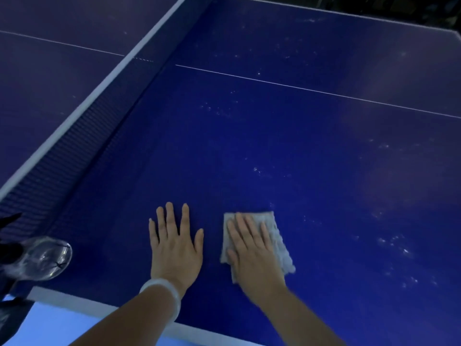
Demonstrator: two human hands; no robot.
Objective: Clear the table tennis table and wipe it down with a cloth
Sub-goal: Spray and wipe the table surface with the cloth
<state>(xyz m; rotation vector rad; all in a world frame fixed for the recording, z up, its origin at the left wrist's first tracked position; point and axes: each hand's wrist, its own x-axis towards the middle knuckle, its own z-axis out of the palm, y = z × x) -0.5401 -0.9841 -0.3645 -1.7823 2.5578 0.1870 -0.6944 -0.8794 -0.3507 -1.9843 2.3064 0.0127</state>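
The blue table tennis table (287,136) fills nearly the whole view, its near white edge line running across the bottom and a thin white centre line crossing the playing surface from the middle toward the right. Pale specks and dusty smears are scattered over the right half of the surface, thickest toward the right edge. The net (74,136) cuts diagonally from lower left up toward the top, white tape along its upper edge, dark mesh below it, and the far half of the table lies beyond it on the left.

Down at the lower left, by the net's near end, a clear rounded glass object (43,258) sits at the table's corner; what it is exactly, I cannot tell.

Now the hands. The left hand (174,248) lies flat on the bare table, fingers straight and spread, holding nothing, with a pale bangle (163,294) around the wrist. Just beside it, the right hand (252,253) presses flat on top of the folded grey cloth (274,238), fingers straight and together, not curled round it. The cloth rests on the table near the front edge, its far and right edges showing past the fingers.
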